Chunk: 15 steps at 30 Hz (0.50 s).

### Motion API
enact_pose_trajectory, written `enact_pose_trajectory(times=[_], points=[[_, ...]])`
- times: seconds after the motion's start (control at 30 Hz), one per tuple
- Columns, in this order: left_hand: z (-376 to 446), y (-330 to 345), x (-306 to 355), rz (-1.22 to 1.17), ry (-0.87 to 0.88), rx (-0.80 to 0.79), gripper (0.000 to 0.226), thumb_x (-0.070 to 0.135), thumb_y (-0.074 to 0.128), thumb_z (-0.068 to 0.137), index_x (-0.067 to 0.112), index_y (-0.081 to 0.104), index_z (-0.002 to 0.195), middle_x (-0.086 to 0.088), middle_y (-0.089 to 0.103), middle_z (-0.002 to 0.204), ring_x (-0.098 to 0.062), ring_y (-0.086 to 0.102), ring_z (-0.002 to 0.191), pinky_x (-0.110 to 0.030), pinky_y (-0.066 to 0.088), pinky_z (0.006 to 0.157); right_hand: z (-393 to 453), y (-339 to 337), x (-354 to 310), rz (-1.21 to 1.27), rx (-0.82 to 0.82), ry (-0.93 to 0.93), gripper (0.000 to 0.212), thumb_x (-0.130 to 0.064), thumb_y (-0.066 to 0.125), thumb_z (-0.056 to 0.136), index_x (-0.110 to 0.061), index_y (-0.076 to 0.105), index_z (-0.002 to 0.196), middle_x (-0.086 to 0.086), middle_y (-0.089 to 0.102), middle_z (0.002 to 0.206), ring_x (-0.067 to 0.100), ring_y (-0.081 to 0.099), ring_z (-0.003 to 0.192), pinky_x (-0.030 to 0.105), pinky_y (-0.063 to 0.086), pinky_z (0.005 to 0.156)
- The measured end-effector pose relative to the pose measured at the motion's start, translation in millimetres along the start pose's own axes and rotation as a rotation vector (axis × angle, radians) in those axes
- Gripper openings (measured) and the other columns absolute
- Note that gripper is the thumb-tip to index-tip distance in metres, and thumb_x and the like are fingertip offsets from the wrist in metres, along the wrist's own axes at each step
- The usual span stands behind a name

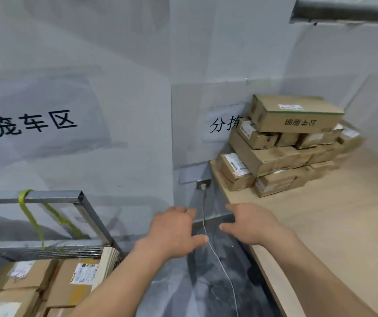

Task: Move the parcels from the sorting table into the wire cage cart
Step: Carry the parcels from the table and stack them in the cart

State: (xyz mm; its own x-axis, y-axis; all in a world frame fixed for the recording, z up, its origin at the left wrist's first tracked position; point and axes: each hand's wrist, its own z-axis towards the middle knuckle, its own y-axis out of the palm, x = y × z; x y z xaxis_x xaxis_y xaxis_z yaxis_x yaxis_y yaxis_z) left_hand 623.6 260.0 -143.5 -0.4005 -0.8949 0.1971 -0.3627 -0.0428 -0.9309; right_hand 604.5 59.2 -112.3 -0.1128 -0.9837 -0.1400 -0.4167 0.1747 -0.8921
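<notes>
Grey walls meet at a corner, with black characters painted on the left wall [31, 122] and more on the right wall, partly hidden behind a stack of parcels [291, 143]. That stack sits at the far end of the pale wooden desk [334, 225], against the wall: roughly ten brown cartons in four layers, one long box [295, 113] lying on top; the exact count at the blurred right end cannot be told. At lower left, the wire cage cart [46, 197] holds at least four labelled cartons [34, 284], and two yellow straps [31, 216] hang from its top rail. One white cable [215, 252] runs down from one wall socket [203, 184]. Both grips are empty: left hand [174, 229] and right hand [252, 223] reach forward with fingers spread, over the dark floor between cart and desk.
</notes>
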Motion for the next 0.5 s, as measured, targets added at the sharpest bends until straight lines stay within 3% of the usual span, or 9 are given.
enact_pose_trajectory(times=[0.27,0.4,0.5], points=[[31,10,22,0.023,0.193,-0.048,0.079,0.072,0.051,0.087,0.025,0.038,0.149,-0.002,0.049,0.146,-0.024,0.044,0.134,-0.043,0.042,0.105,-21,15,34,0.048,-0.001,0.208,0.06,-0.058,0.052,0.095,-0.023,0.048,0.144,0.0,0.056,0.145,0.024,0.052,0.133,0.038,0.047,0.103],[48,10,40,0.03,0.255,-0.055,0.077,0.07,0.053,0.087,0.023,0.04,0.147,-0.002,0.049,0.145,-0.024,0.045,0.133,-0.043,0.043,0.105,-26,23,55,0.072,-0.009,0.272,0.067,-0.059,0.05,0.096,-0.025,0.039,0.153,-0.002,0.051,0.151,0.023,0.048,0.137,0.038,0.045,0.106],[64,6,58,0.049,0.289,-0.052,0.076,0.07,0.052,0.087,0.024,0.04,0.147,-0.001,0.049,0.146,-0.023,0.044,0.134,-0.044,0.043,0.105,-25,26,76,0.096,-0.008,0.309,0.063,-0.059,0.05,0.095,-0.024,0.044,0.147,-0.002,0.055,0.146,0.023,0.051,0.133,0.039,0.046,0.103]])
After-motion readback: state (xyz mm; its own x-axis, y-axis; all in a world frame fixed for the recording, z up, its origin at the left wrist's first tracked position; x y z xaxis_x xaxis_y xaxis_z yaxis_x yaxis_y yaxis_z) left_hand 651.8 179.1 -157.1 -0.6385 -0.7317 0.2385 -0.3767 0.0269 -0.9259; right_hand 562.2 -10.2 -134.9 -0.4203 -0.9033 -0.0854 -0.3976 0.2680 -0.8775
